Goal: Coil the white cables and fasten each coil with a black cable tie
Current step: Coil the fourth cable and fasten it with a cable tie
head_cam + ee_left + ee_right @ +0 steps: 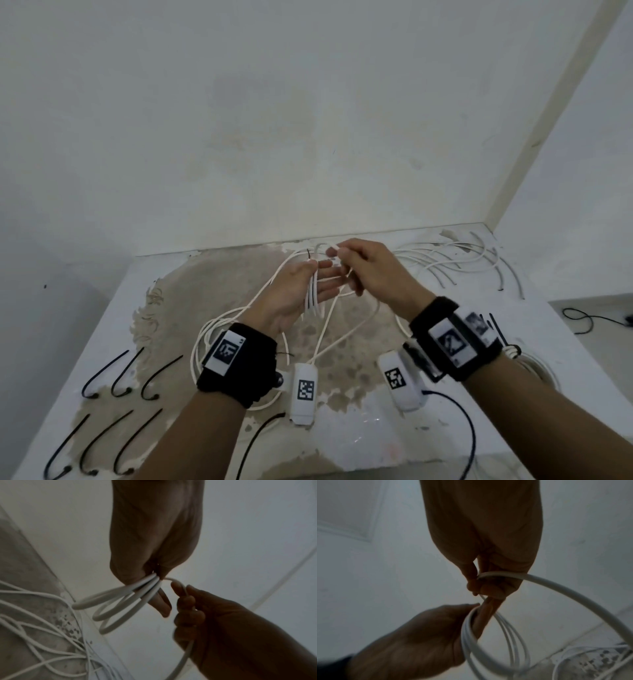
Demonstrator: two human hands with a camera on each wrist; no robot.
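My left hand (318, 270) is palm up above the table and pinches several loops of white cable (312, 298) between thumb and fingers. The loops (120, 601) hang out of its grip (157, 577). Just beside it, my right hand (337, 255) is curled round the cable's free strand (573, 592) and holds it at the left fingertips. The rest of this cable trails down onto the table (178, 308). Several black cable ties (113, 373) lie in two rows at the front left, and one more tie (255, 442) lies near my left forearm.
Loose white cables (455, 263) are spread at the back right by the wall. A coiled white cable (539, 371) with a black tie lies at the right, partly hidden by my right wrist. A black wire (582, 318) lies beyond the table's right edge.
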